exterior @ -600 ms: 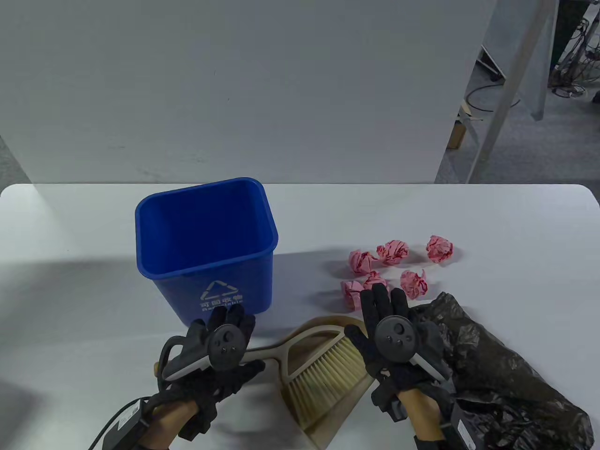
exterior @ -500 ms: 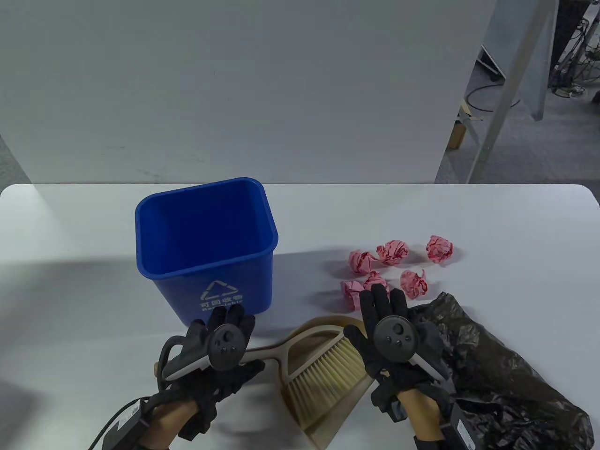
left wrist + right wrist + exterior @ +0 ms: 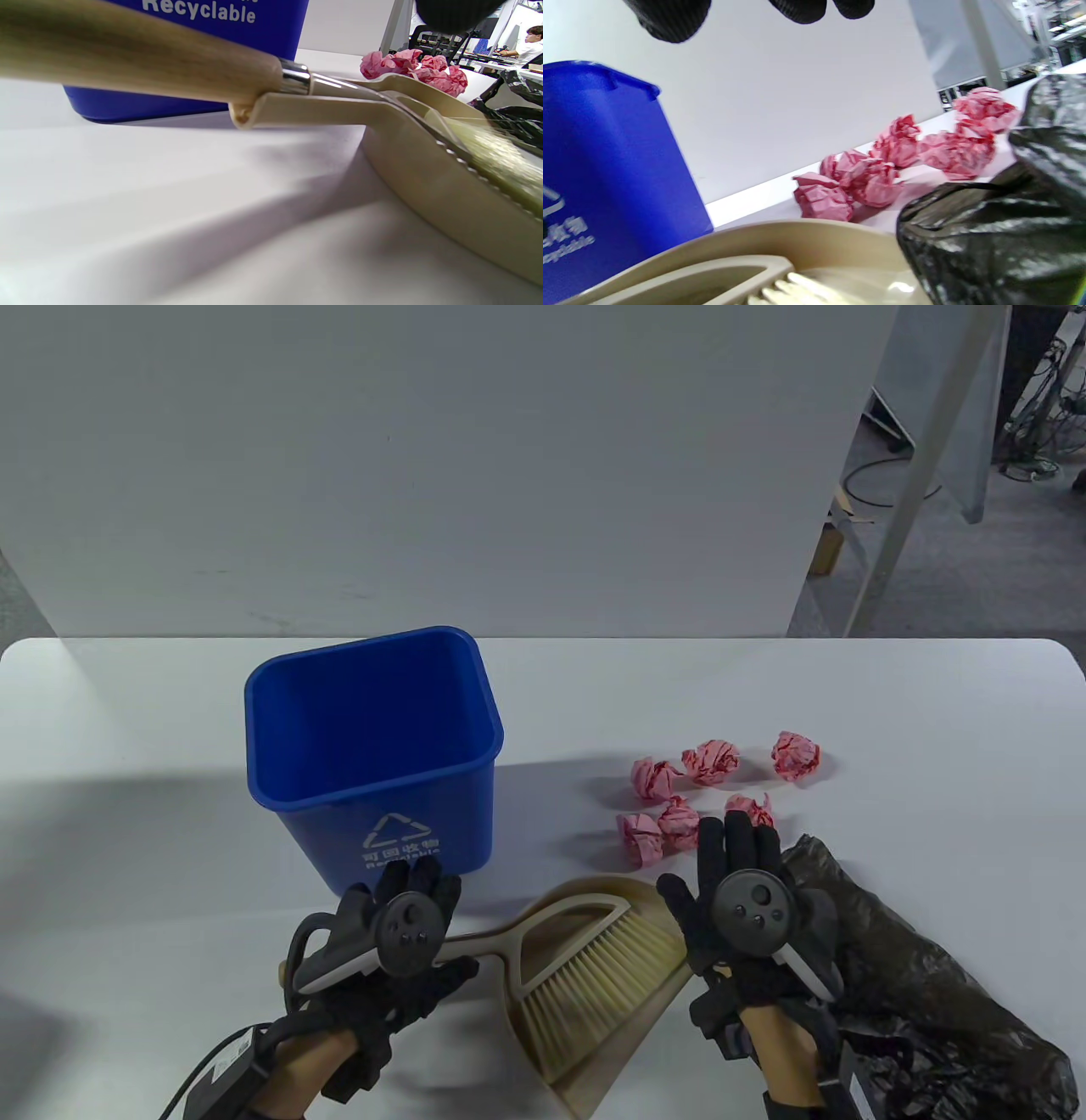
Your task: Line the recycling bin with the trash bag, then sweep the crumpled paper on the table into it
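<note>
The blue recycling bin [image 3: 373, 746] stands unlined at the table's centre-left, and its wall shows in the left wrist view [image 3: 220, 17]. Several pink crumpled paper balls [image 3: 679, 797] lie to its right. The black trash bag [image 3: 916, 976] lies bunched at the front right. My right hand [image 3: 747, 891] hovers with straight fingers over the bag's left edge and holds nothing; its fingertips [image 3: 666, 17] hang above the paper balls [image 3: 865, 178] and bag [image 3: 988, 237]. My left hand [image 3: 407, 925] lies flat over the brush's wooden handle [image 3: 148, 55], fingers uncurled.
A beige dustpan [image 3: 594, 1069] with the brush's bristles [image 3: 594, 976] in it lies between my hands at the front edge. A white wall panel stands behind the table. A person sits at a far desk [image 3: 530, 40].
My right hand has shifted to the right and slightly nearer, from above the dustpan to the bag's edge. The left hand and all objects stay where they were.
</note>
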